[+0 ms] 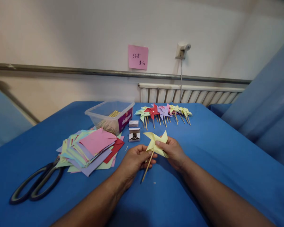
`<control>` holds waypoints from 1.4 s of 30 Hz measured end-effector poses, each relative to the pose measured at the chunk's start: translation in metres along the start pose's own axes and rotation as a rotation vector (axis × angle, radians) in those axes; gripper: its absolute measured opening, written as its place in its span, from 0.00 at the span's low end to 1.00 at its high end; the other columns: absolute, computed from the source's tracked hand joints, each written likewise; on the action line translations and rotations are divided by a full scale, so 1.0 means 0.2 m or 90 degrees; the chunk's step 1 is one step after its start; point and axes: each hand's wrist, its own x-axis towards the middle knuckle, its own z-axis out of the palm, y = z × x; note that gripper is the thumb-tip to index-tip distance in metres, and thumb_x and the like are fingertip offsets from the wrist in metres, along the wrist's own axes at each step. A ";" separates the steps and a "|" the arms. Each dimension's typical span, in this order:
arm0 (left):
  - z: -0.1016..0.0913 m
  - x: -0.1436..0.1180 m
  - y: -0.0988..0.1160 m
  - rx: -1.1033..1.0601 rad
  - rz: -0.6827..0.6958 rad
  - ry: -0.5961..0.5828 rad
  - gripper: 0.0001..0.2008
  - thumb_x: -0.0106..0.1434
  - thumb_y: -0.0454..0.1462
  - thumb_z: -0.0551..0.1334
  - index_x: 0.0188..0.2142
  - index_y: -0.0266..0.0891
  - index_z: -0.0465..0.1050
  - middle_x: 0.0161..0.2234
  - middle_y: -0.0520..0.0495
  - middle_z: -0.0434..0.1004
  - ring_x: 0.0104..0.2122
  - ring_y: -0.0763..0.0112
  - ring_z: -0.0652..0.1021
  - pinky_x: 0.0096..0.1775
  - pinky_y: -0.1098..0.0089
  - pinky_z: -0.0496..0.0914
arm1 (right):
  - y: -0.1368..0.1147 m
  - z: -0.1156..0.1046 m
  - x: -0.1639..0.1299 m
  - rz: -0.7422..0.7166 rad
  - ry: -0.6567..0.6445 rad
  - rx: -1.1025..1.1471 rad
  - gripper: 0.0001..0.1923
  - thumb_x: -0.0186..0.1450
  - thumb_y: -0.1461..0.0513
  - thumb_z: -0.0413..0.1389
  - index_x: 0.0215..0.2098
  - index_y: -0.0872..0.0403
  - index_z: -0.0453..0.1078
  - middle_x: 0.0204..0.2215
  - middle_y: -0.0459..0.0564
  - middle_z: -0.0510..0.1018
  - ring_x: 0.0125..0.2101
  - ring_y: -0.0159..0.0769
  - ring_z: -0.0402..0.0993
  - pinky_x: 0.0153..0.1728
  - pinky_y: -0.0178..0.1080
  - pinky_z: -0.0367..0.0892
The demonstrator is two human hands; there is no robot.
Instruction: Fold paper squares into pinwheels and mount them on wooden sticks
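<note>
A pale yellow paper pinwheel [157, 145] is between my two hands above the blue cloth, its thin wooden stick [147, 168] slanting down toward me. My left hand [139, 157] is closed, pinching the pinwheel by its lower left side where the stick meets the paper. From the right, my right hand [174, 154] grips the paper, thumb pressed on its front near the middle; the fingers behind are hidden. Just beyond the pinwheel stands an open small box [134, 135] with dark metal pins inside.
At left lie a pile of coloured paper squares [90, 149] and black-handled scissors [38, 184], blades hidden under paper. A clear plastic tub [104, 108] holds wooden sticks. A small closed box [133, 124] sits beside it. Several finished pinwheels [163, 111] line the back, near a radiator [191, 93].
</note>
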 end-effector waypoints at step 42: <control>-0.01 0.00 -0.01 -0.038 -0.036 -0.049 0.16 0.58 0.46 0.65 0.35 0.34 0.72 0.32 0.45 0.77 0.28 0.73 0.75 0.31 0.72 0.68 | 0.01 0.02 0.00 -0.028 0.036 -0.014 0.18 0.49 0.57 0.69 0.34 0.57 0.73 0.28 0.47 0.80 0.24 0.31 0.73 0.29 0.35 0.66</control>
